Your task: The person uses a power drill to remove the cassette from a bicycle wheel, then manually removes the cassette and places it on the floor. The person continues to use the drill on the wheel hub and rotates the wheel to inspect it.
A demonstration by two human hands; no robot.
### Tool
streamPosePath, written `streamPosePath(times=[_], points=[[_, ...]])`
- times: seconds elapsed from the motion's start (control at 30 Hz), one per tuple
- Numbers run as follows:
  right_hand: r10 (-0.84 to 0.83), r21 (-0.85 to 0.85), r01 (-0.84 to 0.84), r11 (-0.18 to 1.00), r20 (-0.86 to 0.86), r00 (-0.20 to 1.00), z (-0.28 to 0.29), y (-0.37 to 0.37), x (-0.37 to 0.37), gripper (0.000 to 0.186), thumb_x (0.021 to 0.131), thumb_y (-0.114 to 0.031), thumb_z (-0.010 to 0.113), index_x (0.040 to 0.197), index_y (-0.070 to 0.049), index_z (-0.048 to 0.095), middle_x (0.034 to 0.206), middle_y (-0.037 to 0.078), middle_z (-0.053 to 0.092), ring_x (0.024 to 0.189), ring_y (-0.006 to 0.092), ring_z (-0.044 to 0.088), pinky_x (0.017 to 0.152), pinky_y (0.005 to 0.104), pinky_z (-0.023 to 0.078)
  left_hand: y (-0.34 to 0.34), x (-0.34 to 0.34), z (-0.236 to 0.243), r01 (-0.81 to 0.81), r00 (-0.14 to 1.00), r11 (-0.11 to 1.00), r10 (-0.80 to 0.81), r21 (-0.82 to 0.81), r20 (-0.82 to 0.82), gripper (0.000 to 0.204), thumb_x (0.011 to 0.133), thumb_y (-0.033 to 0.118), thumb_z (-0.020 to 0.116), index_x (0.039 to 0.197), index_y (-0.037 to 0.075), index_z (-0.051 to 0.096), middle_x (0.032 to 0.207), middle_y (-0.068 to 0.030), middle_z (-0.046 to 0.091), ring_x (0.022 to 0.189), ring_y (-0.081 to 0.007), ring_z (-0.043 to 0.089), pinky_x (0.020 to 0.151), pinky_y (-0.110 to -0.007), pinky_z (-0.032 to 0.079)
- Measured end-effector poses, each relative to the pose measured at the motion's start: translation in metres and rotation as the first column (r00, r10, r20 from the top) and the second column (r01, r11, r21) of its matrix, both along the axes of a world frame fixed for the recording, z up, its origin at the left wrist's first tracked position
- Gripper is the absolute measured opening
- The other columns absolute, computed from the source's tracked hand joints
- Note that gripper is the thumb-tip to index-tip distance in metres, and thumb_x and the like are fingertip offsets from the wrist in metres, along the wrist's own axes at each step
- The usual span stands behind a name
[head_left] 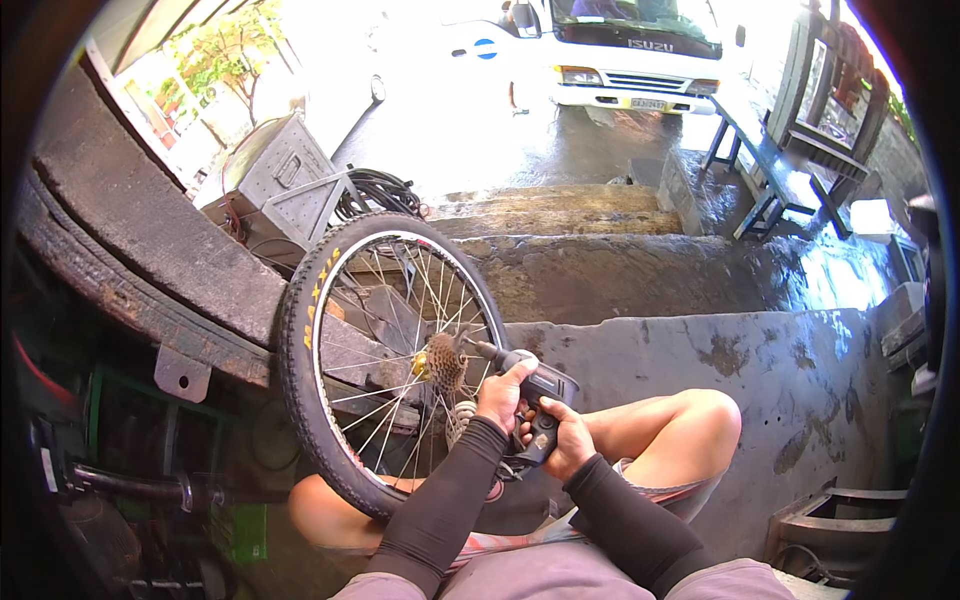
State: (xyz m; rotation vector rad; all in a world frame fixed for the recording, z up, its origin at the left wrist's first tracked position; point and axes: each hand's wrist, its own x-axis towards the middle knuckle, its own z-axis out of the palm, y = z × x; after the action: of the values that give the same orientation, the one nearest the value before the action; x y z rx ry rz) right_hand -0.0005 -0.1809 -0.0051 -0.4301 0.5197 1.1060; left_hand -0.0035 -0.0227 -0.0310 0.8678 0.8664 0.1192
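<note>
A bicycle wheel (296, 340) with a black knobby tyre stands upright but tilted between my legs. At its hub sits a rear sprocket cassette (446, 364), brownish, with a gold-coloured part beside it. My left hand (503, 397) is closed around the front of a dark power drill (550, 380). Lower down, my right hand (569, 440) wraps around the drill's handle. The drill's nose points left at the cassette's centre; whether its tip touches anything there I cannot tell. Several fingers of both hands are hidden behind the drill.
A grey metal box (283, 170) and a coil of black hose (380, 192) lie beyond the wheel. Worn steps (560, 212) lead down to the street, where a white truck (640, 75) stands. On the right is a blue bench (752, 150). A thick dark ledge (150, 230) runs along the left.
</note>
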Motion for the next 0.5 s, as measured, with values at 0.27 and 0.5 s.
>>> streamPosePath(times=[0.27, 0.5], points=[[0.016, -0.036, -0.016, 0.999, -0.003, 1.000, -0.004, -0.003, 0.001, 0.026, 0.103, -0.027, 0.068, 0.111, -0.002, 0.064, 0.096, 0.010, 0.068, 0.080, 0.0266, 0.068, 0.069, 0.0381, 0.061, 0.004, -0.003, -0.003, 0.054, 0.999, 0.998, -0.054, 0.032, -0.006, 0.038, 0.096, 0.028, 0.084, 0.117, -0.002, 0.076, 0.103, -0.0115, 0.080, 0.082, -0.0204, 0.077, 0.072, -0.034, 0.063], [0.016, -0.023, -0.016, 1.000, 0.002, 1.000, -0.001, -0.001, -0.003, 0.027, 0.103, -0.029, 0.068, 0.109, -0.002, 0.065, 0.094, 0.009, 0.069, 0.081, 0.0257, 0.068, 0.070, 0.0376, 0.061, 0.002, -0.006, 0.013, 0.060, 0.998, 0.998, -0.060, -0.004, 0.012, 0.032, 0.095, 0.027, 0.085, 0.113, 0.001, 0.077, 0.099, -0.0092, 0.080, 0.078, -0.0176, 0.076, 0.069, -0.032, 0.061]])
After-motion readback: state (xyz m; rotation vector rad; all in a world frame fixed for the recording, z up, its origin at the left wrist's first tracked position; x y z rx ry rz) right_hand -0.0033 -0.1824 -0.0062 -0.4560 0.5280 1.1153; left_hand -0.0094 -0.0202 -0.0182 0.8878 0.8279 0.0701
